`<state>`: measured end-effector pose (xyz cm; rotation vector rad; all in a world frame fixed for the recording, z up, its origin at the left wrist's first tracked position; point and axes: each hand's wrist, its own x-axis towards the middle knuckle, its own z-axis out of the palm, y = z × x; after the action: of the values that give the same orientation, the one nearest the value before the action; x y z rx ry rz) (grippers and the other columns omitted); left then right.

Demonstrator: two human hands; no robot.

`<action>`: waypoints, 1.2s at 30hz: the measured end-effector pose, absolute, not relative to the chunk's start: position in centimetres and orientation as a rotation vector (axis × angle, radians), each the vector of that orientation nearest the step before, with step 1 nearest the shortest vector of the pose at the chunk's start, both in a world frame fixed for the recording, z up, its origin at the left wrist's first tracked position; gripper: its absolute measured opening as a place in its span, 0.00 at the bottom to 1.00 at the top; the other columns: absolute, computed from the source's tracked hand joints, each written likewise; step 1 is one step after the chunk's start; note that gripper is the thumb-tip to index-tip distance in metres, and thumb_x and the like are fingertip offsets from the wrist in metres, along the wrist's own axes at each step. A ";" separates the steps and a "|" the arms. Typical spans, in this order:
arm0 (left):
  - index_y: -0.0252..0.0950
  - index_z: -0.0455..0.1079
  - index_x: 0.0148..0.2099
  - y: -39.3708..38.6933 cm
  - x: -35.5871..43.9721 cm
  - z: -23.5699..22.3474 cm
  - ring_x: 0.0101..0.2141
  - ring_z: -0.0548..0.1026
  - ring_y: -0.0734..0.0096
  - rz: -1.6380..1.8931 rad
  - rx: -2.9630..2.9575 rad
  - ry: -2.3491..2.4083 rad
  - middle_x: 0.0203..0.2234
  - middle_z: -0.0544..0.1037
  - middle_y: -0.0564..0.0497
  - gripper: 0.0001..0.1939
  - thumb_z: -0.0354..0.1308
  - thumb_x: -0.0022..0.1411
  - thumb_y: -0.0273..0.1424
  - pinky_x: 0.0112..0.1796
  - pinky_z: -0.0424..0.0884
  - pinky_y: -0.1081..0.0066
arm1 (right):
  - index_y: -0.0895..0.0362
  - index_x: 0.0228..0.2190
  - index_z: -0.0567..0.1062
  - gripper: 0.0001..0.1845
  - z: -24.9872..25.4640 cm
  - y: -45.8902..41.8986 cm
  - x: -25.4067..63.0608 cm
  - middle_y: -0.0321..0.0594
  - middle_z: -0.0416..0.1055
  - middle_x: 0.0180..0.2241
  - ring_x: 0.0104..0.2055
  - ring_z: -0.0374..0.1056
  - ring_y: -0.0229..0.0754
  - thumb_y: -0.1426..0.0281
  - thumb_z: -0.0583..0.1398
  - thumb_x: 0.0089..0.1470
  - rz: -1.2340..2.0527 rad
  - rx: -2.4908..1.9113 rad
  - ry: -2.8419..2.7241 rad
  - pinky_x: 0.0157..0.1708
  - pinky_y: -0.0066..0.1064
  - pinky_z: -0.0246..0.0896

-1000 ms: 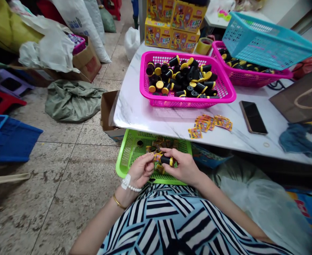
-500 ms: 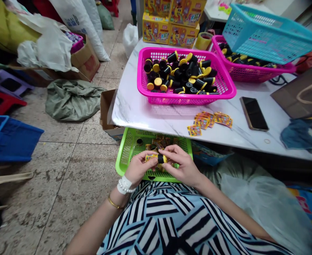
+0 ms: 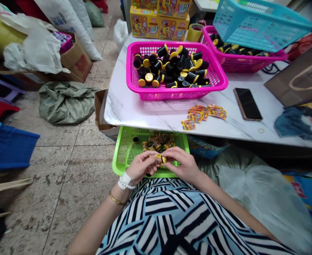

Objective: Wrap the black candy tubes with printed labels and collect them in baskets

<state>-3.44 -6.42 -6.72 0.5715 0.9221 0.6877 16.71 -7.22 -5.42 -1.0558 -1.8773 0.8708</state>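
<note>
A small black cylinder with a yellow cap (image 3: 163, 159) lies sideways between my hands, with a printed yellow-orange label sleeve around most of it. My left hand (image 3: 143, 164) is closed on the sleeved end. At the capped end, the fingers of my right hand (image 3: 183, 163) pinch the same cylinder. Both hands are over a green basket (image 3: 124, 156), where several labelled cylinders (image 3: 156, 140) and one bare black one (image 3: 136, 140) lie. On the table edge above sits a loose pile of printed label sleeves (image 3: 197, 114).
A pink basket (image 3: 177, 95) full of black cylinders with yellow caps stands on the white table (image 3: 118, 106). Behind it are yellow printed boxes (image 3: 145, 26), a second pink basket (image 3: 240, 65) and a blue basket (image 3: 256, 28). A phone (image 3: 248, 103) lies at the right.
The label sleeve has slid along the cylinder towards the cap, covering black that showed before. My hands have come closer together. The camera view has shifted slightly.
</note>
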 end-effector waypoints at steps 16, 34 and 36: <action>0.34 0.76 0.47 -5.6 -2.4 -6.4 0.42 0.75 0.64 0.893 1.338 0.979 0.42 0.79 0.44 0.14 0.62 0.60 0.32 0.44 0.70 0.68 | 0.58 0.37 0.78 0.21 -5.5 -7.3 16.3 0.38 0.76 0.29 0.29 0.73 0.37 0.67 0.73 0.38 1.559 -1.300 -1.008 0.33 0.30 0.76; 0.32 0.67 0.36 -5.8 -1.7 -7.6 0.10 0.58 0.86 0.643 0.496 0.844 0.13 0.70 0.59 0.22 0.66 0.53 0.46 0.14 0.54 0.82 | 0.52 0.47 0.78 0.24 -8.7 -7.1 16.3 0.39 0.76 0.34 0.31 0.74 0.38 0.64 0.69 0.47 1.643 -1.135 -1.187 0.32 0.32 0.76; 0.33 0.67 0.34 -6.0 -1.4 -7.6 0.09 0.57 0.87 0.667 0.461 0.886 0.12 0.69 0.59 0.22 0.66 0.53 0.48 0.13 0.53 0.82 | 0.50 0.43 0.81 0.18 -8.5 -7.4 16.3 0.39 0.74 0.35 0.32 0.73 0.37 0.66 0.69 0.48 1.468 -1.135 -1.266 0.32 0.30 0.75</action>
<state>-1.40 -5.98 -7.60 0.4605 0.8864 0.6674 16.28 -7.38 -8.52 -1.1351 -1.2664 1.4683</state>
